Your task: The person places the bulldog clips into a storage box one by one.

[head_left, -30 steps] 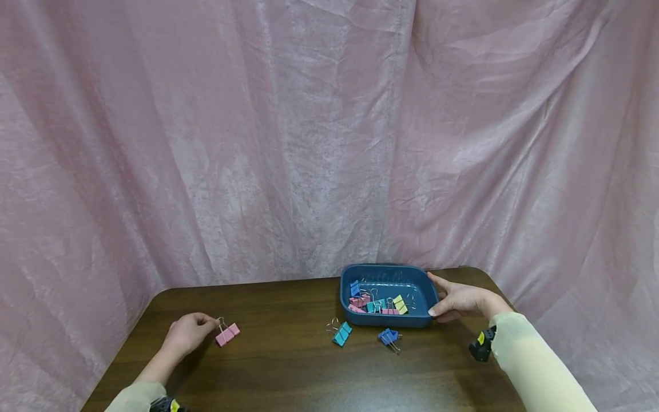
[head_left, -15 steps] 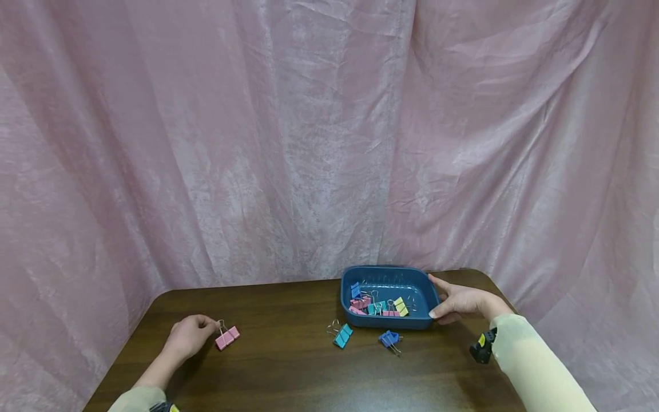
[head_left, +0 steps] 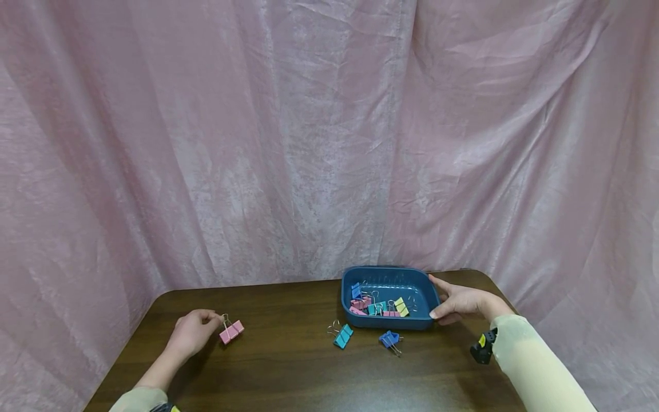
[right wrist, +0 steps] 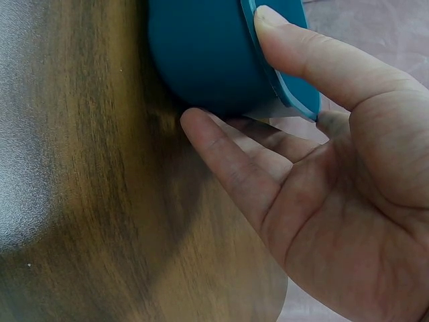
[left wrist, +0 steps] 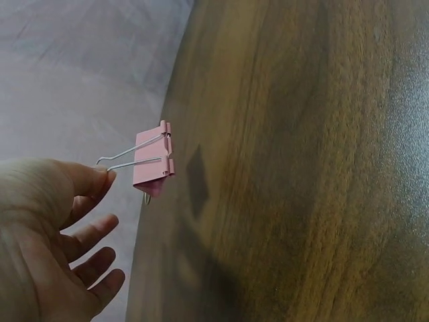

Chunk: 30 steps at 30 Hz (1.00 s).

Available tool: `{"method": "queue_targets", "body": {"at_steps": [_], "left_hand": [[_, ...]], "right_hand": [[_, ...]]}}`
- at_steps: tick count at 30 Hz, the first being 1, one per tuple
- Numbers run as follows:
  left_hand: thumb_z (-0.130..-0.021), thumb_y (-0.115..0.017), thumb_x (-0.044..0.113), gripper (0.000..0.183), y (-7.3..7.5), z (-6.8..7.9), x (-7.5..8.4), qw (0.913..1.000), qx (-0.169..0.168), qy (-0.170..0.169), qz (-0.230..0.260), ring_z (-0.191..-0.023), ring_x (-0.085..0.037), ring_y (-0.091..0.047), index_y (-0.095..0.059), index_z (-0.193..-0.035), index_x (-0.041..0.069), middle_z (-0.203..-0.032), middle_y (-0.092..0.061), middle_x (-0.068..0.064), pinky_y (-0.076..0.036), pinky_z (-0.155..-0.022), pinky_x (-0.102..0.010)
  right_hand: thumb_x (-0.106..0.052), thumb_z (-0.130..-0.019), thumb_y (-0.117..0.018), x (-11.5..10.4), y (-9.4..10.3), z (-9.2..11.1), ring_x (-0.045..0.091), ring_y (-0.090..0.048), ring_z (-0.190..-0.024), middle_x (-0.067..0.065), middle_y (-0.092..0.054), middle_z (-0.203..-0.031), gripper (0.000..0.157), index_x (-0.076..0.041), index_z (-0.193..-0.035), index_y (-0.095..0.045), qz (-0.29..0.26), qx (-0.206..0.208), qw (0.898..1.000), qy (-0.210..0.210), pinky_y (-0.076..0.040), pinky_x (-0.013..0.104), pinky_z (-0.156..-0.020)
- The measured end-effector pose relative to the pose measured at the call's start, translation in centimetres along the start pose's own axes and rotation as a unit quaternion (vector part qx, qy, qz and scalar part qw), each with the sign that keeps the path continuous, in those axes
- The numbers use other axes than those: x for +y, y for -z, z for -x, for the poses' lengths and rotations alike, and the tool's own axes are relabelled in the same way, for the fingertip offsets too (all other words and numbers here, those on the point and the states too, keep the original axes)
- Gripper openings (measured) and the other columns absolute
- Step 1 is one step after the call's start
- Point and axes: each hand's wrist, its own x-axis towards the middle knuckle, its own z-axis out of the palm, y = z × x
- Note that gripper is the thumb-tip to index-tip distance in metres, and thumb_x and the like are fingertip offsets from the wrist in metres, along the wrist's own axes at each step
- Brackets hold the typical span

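With thumb and finger my left hand [head_left: 191, 333] pinches the wire handle of a pink binder clip [head_left: 232, 332]. In the left wrist view the clip [left wrist: 150, 157] hangs above the table, its shadow lying apart from it, while the other fingers of the hand [left wrist: 50, 228] are spread loosely. My right hand [head_left: 460, 300] grips the right end of a blue box [head_left: 386, 323]. The right wrist view shows the thumb of that hand [right wrist: 355, 181] over the rim and fingers at the underside of the box [right wrist: 201, 54]. Inside lie several binder clips, including a yellow one [head_left: 401, 307].
A teal binder clip [head_left: 342, 336] and a blue binder clip [head_left: 390, 339] lie on the brown wooden table [head_left: 288, 377] in front of the box. A pink curtain [head_left: 319, 143] hangs right behind the table's far edge.
My left hand has shifted slightly up and to the right with the pink binder clip. The right hand and the box stay in place.
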Motion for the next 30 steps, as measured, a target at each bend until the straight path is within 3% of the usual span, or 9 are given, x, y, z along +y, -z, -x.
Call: {"method": "queue_targets", "body": {"at_steps": [7, 18, 30], "left_hand": [[-0.099, -0.063, 0.024, 0.018, 0.2, 0.1, 0.5, 0.9998, 0.010, -0.013, 0.010, -0.125, -0.049, -0.054, -0.076, -0.093, 0.013, -0.127, -0.068, -0.020, -0.045, -0.097, -0.061], [-0.101, -0.066, 0.028, 0.022, 0.4, 0.1, 2.3, 0.9988, 0.020, -0.041, 0.019, -0.130, -0.051, -0.050, -0.078, -0.095, 0.011, -0.130, -0.065, -0.022, -0.040, -0.103, -0.064], [-0.100, -0.067, 0.026, 0.018, 0.2, 0.2, 3.8, 0.9970, 0.033, -0.063, 0.031, -0.128, -0.047, -0.054, -0.078, -0.094, 0.012, -0.127, -0.067, -0.020, -0.040, -0.105, -0.061]], "right_hand": [[-0.003, -0.085, -0.082, 0.0, 0.0, 0.0, 0.043, -0.052, -0.130, 0.042, -0.004, -0.159, 0.122, -0.015, -0.164, 0.010, 0.003, -0.001, 1.000, 0.001, -0.050, 0.055, -0.099], [-0.002, -0.086, -0.081, 0.1, 0.1, -0.1, 0.044, -0.051, -0.130, 0.042, -0.003, -0.159, 0.122, -0.015, -0.164, 0.011, 0.000, -0.004, 1.000, 0.002, -0.049, 0.056, -0.099], [-0.003, -0.085, -0.082, 0.0, 0.0, 0.0, 0.043, -0.053, -0.129, 0.042, -0.005, -0.159, 0.122, -0.015, -0.164, 0.010, 0.002, -0.002, 1.000, 0.000, -0.049, 0.056, -0.099]]}}
